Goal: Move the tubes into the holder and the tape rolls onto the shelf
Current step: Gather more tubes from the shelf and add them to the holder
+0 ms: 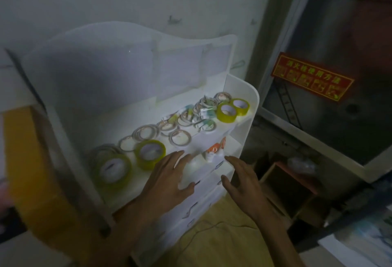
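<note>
A white desktop shelf unit stands against the wall. On its shelf lie several tape rolls: yellow-green ones, thin white ones, and small packets or tubes among them. Just below the shelf's front edge, orange-and-white tubes stand in a small compartment. My left hand hovers open over the shelf's front edge, fingers spread. My right hand is open too, right of the tubes. Neither hand holds anything.
White drawers sit under the shelf. A yellow box stands to the left. On the right are a metal cabinet with a red sign and a wooden crate on the floor.
</note>
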Demonstrator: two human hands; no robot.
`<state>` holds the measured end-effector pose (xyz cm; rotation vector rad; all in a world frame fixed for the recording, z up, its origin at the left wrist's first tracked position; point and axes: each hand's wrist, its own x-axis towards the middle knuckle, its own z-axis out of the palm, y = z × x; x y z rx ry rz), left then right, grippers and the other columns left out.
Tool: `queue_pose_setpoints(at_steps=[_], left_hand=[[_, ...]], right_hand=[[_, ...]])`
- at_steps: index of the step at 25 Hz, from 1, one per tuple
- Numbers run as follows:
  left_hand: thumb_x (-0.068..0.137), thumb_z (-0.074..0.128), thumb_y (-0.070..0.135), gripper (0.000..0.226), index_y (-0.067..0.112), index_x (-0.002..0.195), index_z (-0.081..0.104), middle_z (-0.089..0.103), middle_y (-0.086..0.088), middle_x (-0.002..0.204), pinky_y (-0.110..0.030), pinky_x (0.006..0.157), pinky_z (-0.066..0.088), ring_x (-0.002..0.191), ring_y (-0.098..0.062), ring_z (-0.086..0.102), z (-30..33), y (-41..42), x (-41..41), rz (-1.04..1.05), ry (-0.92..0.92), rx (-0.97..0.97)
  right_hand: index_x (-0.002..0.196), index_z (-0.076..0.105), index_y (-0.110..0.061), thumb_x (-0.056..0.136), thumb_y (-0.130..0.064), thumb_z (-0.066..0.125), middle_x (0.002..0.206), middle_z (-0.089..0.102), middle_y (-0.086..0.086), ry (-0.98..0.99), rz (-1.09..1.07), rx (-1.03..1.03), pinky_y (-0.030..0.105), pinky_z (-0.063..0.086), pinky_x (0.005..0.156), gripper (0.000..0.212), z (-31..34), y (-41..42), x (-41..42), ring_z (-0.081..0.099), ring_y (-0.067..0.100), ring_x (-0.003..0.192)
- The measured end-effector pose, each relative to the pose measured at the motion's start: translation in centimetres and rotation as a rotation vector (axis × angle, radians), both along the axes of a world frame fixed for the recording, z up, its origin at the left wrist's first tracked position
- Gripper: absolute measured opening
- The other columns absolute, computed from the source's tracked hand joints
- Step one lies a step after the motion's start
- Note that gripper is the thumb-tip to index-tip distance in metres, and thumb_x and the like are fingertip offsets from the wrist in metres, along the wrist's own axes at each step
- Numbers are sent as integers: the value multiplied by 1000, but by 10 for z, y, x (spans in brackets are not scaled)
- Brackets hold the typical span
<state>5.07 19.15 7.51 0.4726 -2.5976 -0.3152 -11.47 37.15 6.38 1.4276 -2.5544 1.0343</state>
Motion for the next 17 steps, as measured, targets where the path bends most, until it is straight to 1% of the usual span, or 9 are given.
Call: queue_pose_setpoints(at_steps=[2, 3, 5, 7, 8, 10, 13, 15, 17], left_hand=[[81, 50, 54, 66, 21, 138, 47, 50, -1, 141, -31, 103, 35, 128, -17, 43, -5, -12, -24, 69, -1, 43], [82, 49, 53, 65, 21, 139, 46, 49, 0, 141, -33, 106, 36, 130, -18, 45, -10, -20, -36, 86, -3, 75], [86, 47, 54, 63, 21, 139, 42, 50, -4, 140, -42, 105, 42, 128, -23, 48, -26, -40, -60, 99, 35, 101], [90, 41, 61, 65, 18, 138, 42, 52, -8, 138, -41, 105, 42, 127, -24, 48, -43, -61, -84, 121, 69, 90], [89, 42, 61, 66, 17, 138, 45, 53, -8, 138, -39, 105, 42, 127, -23, 48, -49, -71, -96, 134, 70, 108], [83, 53, 53, 66, 12, 134, 51, 56, -10, 134, -40, 103, 44, 123, -27, 52, -56, -91, -124, 161, 87, 130], [77, 55, 48, 66, 6, 128, 59, 60, -14, 128, -42, 101, 45, 118, -32, 56, -59, -117, -157, 209, 69, 99], [77, 55, 49, 68, 4, 127, 58, 60, -16, 126, -43, 98, 46, 118, -31, 52, -59, -135, -173, 242, 65, 82], [75, 56, 48, 71, 5, 132, 55, 59, -15, 128, -45, 95, 48, 117, -31, 51, -54, -145, -182, 284, 84, 112]], right_hand=[[137, 44, -31, 88, -59, 42, 140, 48, -12, -1, 23, -3, 9, 21, 103, 57, -5, -17, -30, 36, -3, 124], [137, 46, -29, 88, -58, 43, 138, 48, -12, -9, 40, -9, 8, 21, 103, 57, -7, -27, -45, 39, 0, 124], [136, 46, -30, 88, -55, 46, 139, 49, -12, -32, 97, -15, 19, 31, 106, 54, -15, -51, -77, 43, 5, 126], [137, 46, -29, 88, -55, 46, 140, 48, -11, -47, 148, -5, 28, 35, 107, 55, -18, -74, -105, 43, 7, 128], [137, 46, -28, 87, -56, 45, 140, 48, -11, -49, 170, 6, 29, 34, 108, 57, -20, -86, -118, 42, 8, 129], [137, 46, -26, 86, -57, 42, 140, 49, -6, -60, 203, 46, 28, 32, 107, 60, -20, -112, -148, 43, 11, 129], [134, 51, -16, 87, -52, 47, 134, 55, 3, -23, 259, 40, 26, 35, 103, 59, -19, -150, -185, 48, 16, 123], [128, 56, -9, 88, -45, 52, 125, 61, 9, 45, 291, 7, 22, 34, 98, 54, -22, -178, -207, 50, 17, 115], [122, 60, -5, 89, -43, 53, 118, 64, 13, 83, 304, -3, 25, 36, 96, 50, -27, -200, -224, 50, 19, 111]])
